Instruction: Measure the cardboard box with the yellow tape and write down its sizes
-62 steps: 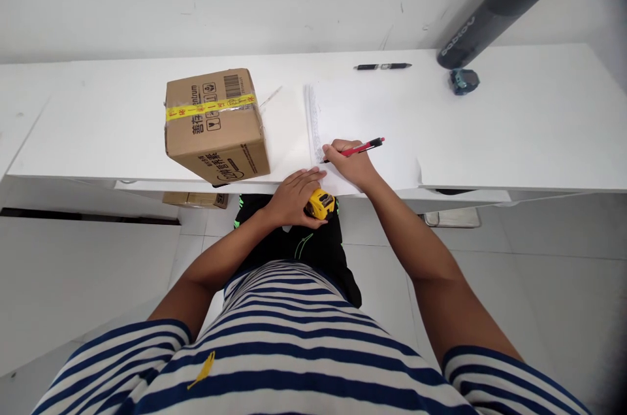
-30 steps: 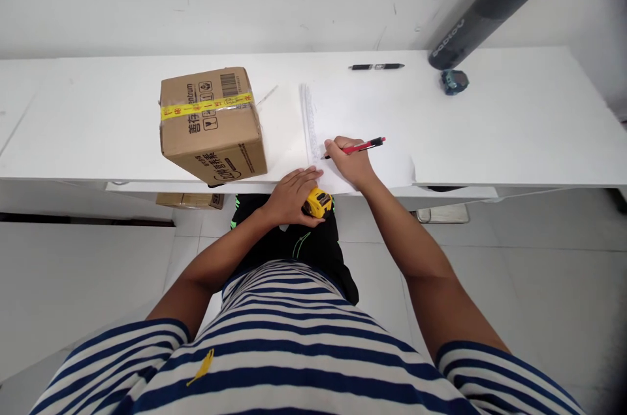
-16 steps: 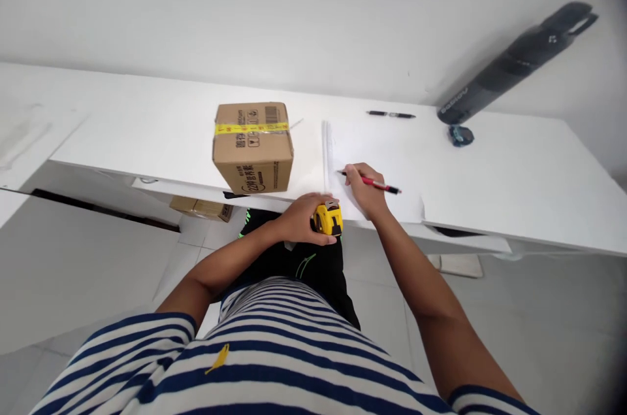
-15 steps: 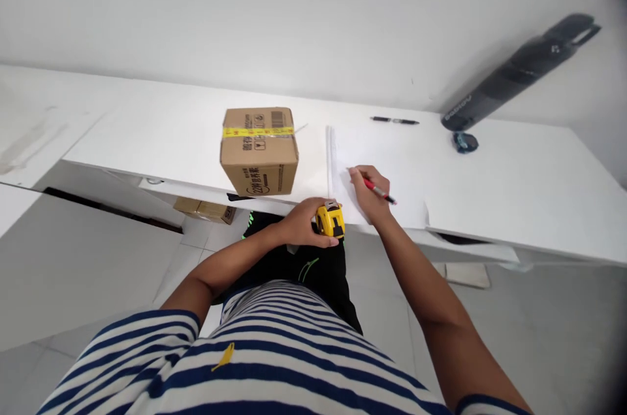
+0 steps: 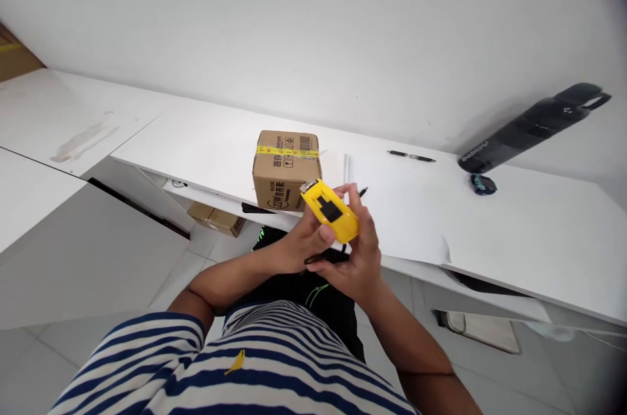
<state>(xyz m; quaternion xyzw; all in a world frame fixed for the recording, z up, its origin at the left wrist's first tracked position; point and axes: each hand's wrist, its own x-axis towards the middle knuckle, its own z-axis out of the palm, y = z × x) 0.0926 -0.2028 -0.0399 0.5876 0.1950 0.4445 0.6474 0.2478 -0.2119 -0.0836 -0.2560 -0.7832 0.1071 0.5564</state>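
Note:
A yellow tape measure (image 5: 347, 224) with a black clip is held up in front of the desk edge between both hands. My left hand (image 5: 304, 244) is closed on its left side, the thumb along the lower edge. My right hand (image 5: 363, 257) grips the right side, fingers bent round the case. A dark pen tip (image 5: 363, 191) pokes out behind the right fingers; the rest of that pen is hidden. A black wrist strap (image 5: 327, 259) hangs under the tape measure. Just beyond the hands, a brown cardboard box (image 5: 279, 170) with yellow tape stands on the desk.
White paper (image 5: 392, 219) lies on the white desk (image 5: 519, 238), right of the hands. Behind it is a black pen (image 5: 411, 156). A dark bottle (image 5: 529, 131) leans on the wall beside a small dark blue roundish item (image 5: 482, 184). Below stands another carton (image 5: 215, 219).
My right hand has left the paper and come to the tape measure, which my left hand has raised and turned. The red pen is now mostly hidden. The view has shifted.

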